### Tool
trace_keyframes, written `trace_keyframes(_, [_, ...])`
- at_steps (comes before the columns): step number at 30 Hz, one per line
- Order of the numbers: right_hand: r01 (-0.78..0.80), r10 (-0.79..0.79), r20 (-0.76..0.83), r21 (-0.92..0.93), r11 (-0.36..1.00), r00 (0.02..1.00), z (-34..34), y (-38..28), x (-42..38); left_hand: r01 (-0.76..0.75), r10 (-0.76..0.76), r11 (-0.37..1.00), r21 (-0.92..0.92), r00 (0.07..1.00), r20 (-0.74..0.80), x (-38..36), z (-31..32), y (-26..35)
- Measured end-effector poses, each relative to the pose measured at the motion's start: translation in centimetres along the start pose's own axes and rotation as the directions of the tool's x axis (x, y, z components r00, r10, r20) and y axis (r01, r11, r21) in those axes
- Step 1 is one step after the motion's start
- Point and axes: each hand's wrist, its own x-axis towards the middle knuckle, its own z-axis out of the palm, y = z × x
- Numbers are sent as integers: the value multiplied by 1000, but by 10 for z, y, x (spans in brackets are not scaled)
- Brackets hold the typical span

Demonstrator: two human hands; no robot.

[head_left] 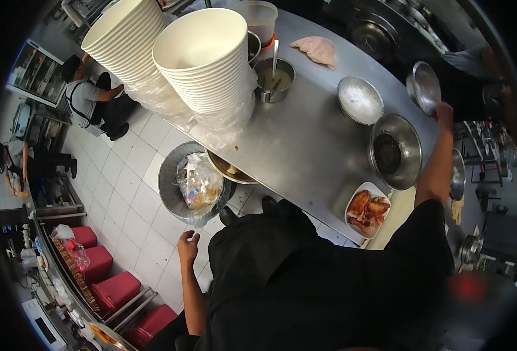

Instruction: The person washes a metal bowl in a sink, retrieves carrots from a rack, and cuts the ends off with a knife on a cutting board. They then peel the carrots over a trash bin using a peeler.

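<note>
- A stack of tubs [124, 44] stands well beyond the left hand, nested, presumably to save room.
- The bin [168, 187] is just ahead of the left hand, beside the worktop [305, 140], a handy spot for scraps.
- The left hand [188, 245] hangs beside the body, over the floor, fingers loosely curled, apparently gripping nothing.
- Well to the left of the right hand, the pot [267, 93] has a handle [275, 55] sticking up, easy to grasp.
- The pale meat [316, 50] lies directly on the worktop, between pot and right hand.
- A white-coated bowl [358, 99] sits left of the right hand, open side up, within reach.
- The dish [370, 235] of browned meat [361, 207] is nearer the body than the right hand, its raised sides keeping the pieces together.
- The wide bowl [399, 146] rests near the right hand, on its body side, dark inside.
- The right hand [444, 114] is closed on the rim of a steel bowl [421, 88], held tilted; an edge grip leaves its inside free.
</note>
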Motion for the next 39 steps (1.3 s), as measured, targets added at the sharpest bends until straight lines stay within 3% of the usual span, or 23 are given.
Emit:
trace_keyframes(1, [171, -160, 87, -134, 976, 983, -12, -61, -21, -6, 6, 1000, 10, 1000, -3, 1, 0, 5])
trace_keyframes(3, [321, -281, 202, -201, 926, 938, -12, -153, -45, -19, 19, 1000, 19, 1000, -3, 5, 1, 10])
trace_keyframes(5, [373, -313, 236, -282, 884, 920, 26, -190, -39, -36, 36, 999, 9, 999, -1, 12, 6, 10])
trace_keyframes(6, [184, -145, 304, -103, 978, 942, 21, -245, -81, -41, 41, 998, -40, 999, 2, 12, 8, 11])
trace_keyframes(8, [231, -150, 357, -197, 953, 922, 57, -255, -78, -26, 26, 998, -50, 1000, -4, 11, 10, 9])
trace_keyframes(10, [165, -50, 421, -243, 956, 906, 75, -272, -82, 7, -7, 1000, -4, 1000, -6, 6, 10, 17])
trace_keyframes(12, [477, -297, 423, -424, 770, 856, 120, -236, -53, 1, -1, 1000, 6, 1000, 14, 3, 8, 9])
trace_keyframes(15, [75, 84, 395, -372, 925, 915, 121, -272, -87, -36, 37, 999, -21, 999, 37, 17, 22, -49])
trace_keyframes(17, [40, 130, 433, -363, 931, 892, 133, -284, -93, 62, -54, 991, -118, 996, 68, 14, 21, -49])
trace_keyframes(19, [-24, 160, 367, -348, 937, 916, 132, -307, -111, 82, -66, 980, -180, 994, 92, 13, 18, -42])
trace_keyframes(22, [-158, 260, 396, -272, 949, 881, 129, -330, -123, 103, -70, 965, -239, 987, 146, 22, 11, -34])
trace_keyframes(25, [-182, 246, 250, -252, 950, 936, 114, -354, -154, 85, -40, 968, -237, 981, 188, 36, 2, -22])
trace_keyframes(32, [-165, 218, 168, -281, 946, 961, 63, -384, -223, -71, 133, 976, -207, 944, 302, 87, -30, -19])
trace_keyframes(34, [-233, 271, 101, -285, 930, 957, 42, -399, -255, -119, 186, 971, -206, 919, 347, 100, -44, -16])
trace_keyframes(35, [-194, 220, 50, -311, 930, 974, 42, -394, -266, -133, 206, 967, -218, 909, 363, 105, -50, -10])
trace_keyframes(39, [-65, 58, -29, -431, 900, 998, 28, -379, -327, -384, 401, 912, -146, 756, 517, 145, -71, -6])
